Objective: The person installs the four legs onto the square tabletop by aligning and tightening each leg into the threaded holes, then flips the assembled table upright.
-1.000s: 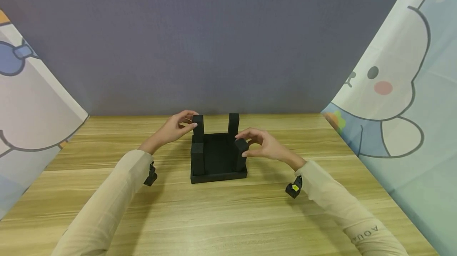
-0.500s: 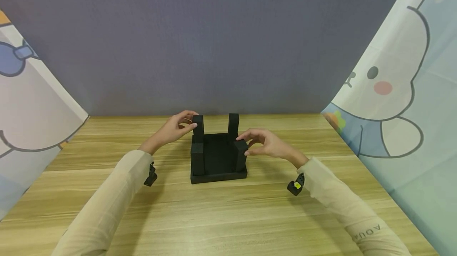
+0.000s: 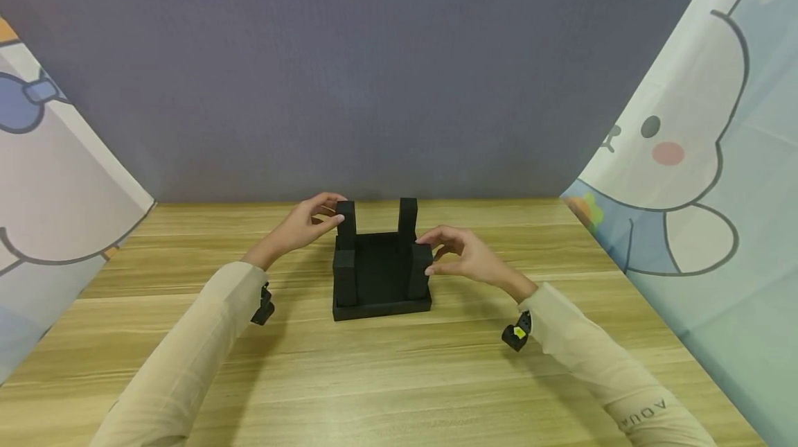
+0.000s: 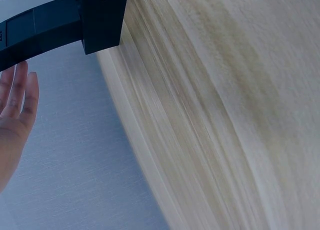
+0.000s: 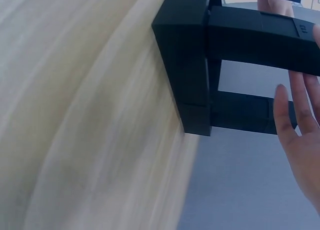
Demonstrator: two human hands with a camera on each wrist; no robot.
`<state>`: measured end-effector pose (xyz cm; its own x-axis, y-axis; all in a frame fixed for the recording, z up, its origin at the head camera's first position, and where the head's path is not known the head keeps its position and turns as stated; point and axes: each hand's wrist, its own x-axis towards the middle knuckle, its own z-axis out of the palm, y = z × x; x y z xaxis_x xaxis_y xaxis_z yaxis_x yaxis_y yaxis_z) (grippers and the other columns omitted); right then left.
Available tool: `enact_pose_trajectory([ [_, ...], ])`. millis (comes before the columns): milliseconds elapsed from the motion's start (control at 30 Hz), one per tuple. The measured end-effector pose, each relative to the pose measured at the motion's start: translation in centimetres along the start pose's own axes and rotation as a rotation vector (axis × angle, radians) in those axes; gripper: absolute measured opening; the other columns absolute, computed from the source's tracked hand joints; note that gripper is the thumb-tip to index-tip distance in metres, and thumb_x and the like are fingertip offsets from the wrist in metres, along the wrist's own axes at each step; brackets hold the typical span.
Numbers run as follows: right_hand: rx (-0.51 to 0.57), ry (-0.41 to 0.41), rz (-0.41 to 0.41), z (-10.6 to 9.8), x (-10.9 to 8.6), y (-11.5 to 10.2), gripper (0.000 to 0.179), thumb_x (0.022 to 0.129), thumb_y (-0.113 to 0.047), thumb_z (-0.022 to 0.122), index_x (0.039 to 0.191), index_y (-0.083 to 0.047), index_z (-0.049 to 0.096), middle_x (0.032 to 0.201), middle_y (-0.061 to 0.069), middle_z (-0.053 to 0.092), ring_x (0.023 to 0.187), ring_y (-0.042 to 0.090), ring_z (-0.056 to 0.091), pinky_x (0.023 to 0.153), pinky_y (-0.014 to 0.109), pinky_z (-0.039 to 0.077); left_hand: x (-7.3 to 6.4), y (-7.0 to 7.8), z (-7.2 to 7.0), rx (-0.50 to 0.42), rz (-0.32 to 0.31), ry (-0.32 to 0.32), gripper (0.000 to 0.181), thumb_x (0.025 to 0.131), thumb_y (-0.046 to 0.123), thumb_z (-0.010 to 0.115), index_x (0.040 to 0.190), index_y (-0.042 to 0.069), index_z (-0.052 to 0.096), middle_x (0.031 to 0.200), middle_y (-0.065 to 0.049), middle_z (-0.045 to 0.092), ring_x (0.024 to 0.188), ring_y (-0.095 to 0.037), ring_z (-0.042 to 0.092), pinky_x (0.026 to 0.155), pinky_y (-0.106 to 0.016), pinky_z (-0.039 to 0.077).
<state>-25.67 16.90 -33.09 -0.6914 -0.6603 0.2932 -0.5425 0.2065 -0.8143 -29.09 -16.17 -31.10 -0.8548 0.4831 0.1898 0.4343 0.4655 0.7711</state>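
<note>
A black square base (image 3: 382,310) with a raised rim lies on the table, a black post standing at each corner. My left hand (image 3: 298,226) holds the top of the back-left post (image 3: 346,231), thumb on its near side and fingers behind. With thumb and fingers, my right hand (image 3: 470,258) grips the top of the front-right post (image 3: 420,279). The front-left post (image 3: 345,281) and back-right post (image 3: 408,222) are untouched. In the right wrist view, the gripped post (image 5: 250,37) meets the base (image 5: 182,64); the left wrist view shows the left hand (image 4: 15,125) at a post (image 4: 42,29).
The wooden table (image 3: 399,378) reaches back to a grey panel (image 3: 361,86). Cartoon-printed cloths hang at the left (image 3: 50,177) and right (image 3: 698,225). A small black camera sits on each wrist.
The front-right post was turned and slightly tilted; it now stands straight, square with the base. My right hand has shifted slightly right with it. The left hand has stayed still.
</note>
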Motion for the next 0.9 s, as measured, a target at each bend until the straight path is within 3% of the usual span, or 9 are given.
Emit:
enact_pose_trajectory([
  [333,0.061,-0.195,-0.056,-1.0,0.8,0.2,0.054,0.078,-0.003,0.07,0.127,0.001,0.047,0.125,0.02,0.052,0.115,0.014,0.052,0.083,0.045,0.049,0.0,0.0,0.0,0.004,0.002,0.0,0.041,0.094,0.016,0.052,0.131,0.003,0.043,0.129,-0.019,0.047,0.114,-0.035,0.049,0.093,-0.051,0.043],
  [500,0.055,-0.252,-0.047,-1.4,1.1,0.3,0.054,0.081,-0.002,0.067,0.13,-0.001,0.046,0.129,0.018,0.051,0.121,0.016,0.048,0.089,0.043,0.047,0.0,0.1,0.0,0.001,0.001,-0.001,0.041,0.094,0.016,0.052,0.132,0.003,0.042,0.129,-0.019,0.047,0.114,-0.035,0.049,0.092,-0.051,0.043],
  [700,0.072,-0.242,-0.045,-1.4,1.0,0.2,0.051,0.08,-0.002,0.067,0.128,0.001,0.048,0.127,0.019,0.052,0.118,0.016,0.05,0.088,0.043,0.048,0.0,0.1,0.1,0.004,0.004,-0.001,0.04,0.094,0.016,0.052,0.131,0.004,0.043,0.13,-0.019,0.047,0.114,-0.035,0.049,0.093,-0.051,0.043],
  [900,0.072,-0.128,0.009,-0.7,0.6,0.3,0.052,0.075,-0.005,0.073,0.122,-0.001,0.052,0.123,0.014,0.056,0.112,0.015,0.053,0.084,0.05,0.047,0.0,0.0,0.1,0.003,-0.001,-0.004,0.04,0.094,0.017,0.052,0.132,0.005,0.042,0.131,-0.019,0.046,0.114,-0.035,0.049,0.092,-0.05,0.043],
])
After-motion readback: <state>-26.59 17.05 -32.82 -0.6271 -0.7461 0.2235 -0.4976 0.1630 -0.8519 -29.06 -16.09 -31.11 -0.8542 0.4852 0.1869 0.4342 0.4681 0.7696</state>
